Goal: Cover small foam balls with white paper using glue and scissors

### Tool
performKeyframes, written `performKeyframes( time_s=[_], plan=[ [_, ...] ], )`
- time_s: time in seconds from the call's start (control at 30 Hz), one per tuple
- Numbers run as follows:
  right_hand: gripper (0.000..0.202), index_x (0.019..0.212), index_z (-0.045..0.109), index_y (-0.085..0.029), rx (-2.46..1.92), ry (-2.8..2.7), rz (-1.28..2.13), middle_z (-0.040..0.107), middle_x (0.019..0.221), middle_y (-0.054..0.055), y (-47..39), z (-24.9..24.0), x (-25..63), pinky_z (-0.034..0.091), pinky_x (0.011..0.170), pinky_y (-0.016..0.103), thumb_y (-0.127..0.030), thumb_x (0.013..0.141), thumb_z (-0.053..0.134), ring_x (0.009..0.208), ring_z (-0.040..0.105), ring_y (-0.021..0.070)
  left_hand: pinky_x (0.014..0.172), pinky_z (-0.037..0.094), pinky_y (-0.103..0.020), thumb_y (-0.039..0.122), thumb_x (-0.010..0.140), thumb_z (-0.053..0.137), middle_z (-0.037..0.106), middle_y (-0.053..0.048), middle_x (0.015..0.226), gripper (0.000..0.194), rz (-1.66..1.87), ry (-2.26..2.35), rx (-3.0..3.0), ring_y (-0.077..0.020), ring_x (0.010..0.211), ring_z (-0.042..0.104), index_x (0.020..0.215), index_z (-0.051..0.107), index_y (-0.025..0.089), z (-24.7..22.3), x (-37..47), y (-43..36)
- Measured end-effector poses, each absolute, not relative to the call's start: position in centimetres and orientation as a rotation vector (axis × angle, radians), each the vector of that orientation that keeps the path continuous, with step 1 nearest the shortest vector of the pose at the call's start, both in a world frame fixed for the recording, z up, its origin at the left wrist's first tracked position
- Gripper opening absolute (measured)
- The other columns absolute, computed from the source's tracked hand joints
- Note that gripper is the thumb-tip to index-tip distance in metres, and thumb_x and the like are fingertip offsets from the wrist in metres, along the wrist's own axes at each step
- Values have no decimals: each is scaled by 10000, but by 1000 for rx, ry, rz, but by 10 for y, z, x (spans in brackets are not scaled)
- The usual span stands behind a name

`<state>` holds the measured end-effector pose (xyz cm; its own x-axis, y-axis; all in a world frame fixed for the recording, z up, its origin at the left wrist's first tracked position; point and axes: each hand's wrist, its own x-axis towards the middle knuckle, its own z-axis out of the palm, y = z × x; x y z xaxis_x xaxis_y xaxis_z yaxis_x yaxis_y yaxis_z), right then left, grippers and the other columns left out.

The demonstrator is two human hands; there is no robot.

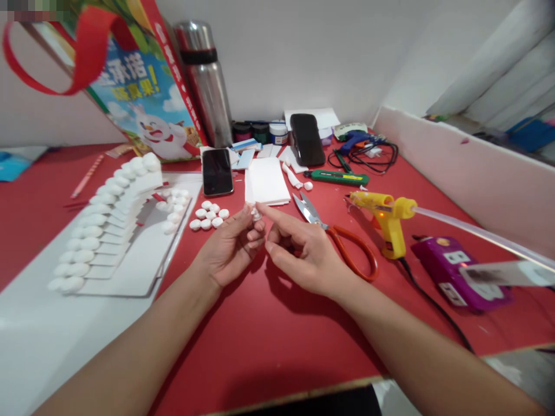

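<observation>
My left hand [232,245] pinches a small white lump of what looks like soft clay [255,214] between thumb and fingers, above the red table. My right hand [303,248] has its index finger stretched out, the tip touching the lump; its thumb stands apart and the other fingers curl loosely. Just left of the hands lies a cluster of small white flattened balls [210,215]. Behind them sits a stack of white cards [267,182]. Beside my right hand rest scissors with orange handles [353,254], blades apart. A white clay roll [292,175] lies farther back.
At left, fanned white pieces with round white ends [102,231] lie on white boards. A yellow glue gun [385,216] with a long stick and a purple box [462,274] are at right. Phones [217,171], a green cutter [338,177], a flask [208,86] and a gift box [147,110] stand behind.
</observation>
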<state>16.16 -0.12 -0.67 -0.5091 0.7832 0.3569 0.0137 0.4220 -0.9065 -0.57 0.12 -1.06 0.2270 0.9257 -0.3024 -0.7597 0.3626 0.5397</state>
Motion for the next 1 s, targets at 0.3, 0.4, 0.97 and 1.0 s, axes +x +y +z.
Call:
performKeyframes(
  time_s=[0.3, 0.4, 0.97, 1.0],
  plan=[
    [640, 1514, 472, -148, -668, -1863, 1231, 540, 723, -61, -1, -11, 160, 411, 512, 193, -115, 877, 529, 557, 466, 55, 477, 458, -111, 177, 919, 694, 610, -15, 628, 165, 1204, 676, 310, -34, 486, 504, 787, 649, 89, -13, -7, 2],
    [609, 1478, 504, -153, -672, -1833, 1267, 545, 726, -60, 0, -10, 160, 413, 526, 198, -130, 871, 543, 565, 471, 57, 488, 441, -109, 202, 865, 761, 600, 0, 631, 183, 1186, 700, 337, -27, 492, 486, 765, 650, 97, -13, -6, 2],
    [356, 811, 656, -133, -975, -1201, 1653, 547, 585, -57, 9, 9, 162, 226, 397, 206, -448, 772, 818, 427, 331, 24, 795, 421, -262, 176, 819, 787, 698, -50, 922, 123, 1426, 1262, 1616, -195, 853, 573, 925, 807, 235, 3, 1, -14],
    [367, 803, 655, -133, -981, -1179, 1674, 562, 595, -51, 9, 9, 162, 209, 397, 205, -446, 750, 838, 424, 323, 20, 802, 422, -265, 177, 825, 781, 698, -52, 922, 126, 1417, 1248, 1632, -195, 851, 572, 933, 809, 237, 3, 1, -14]
  ],
)
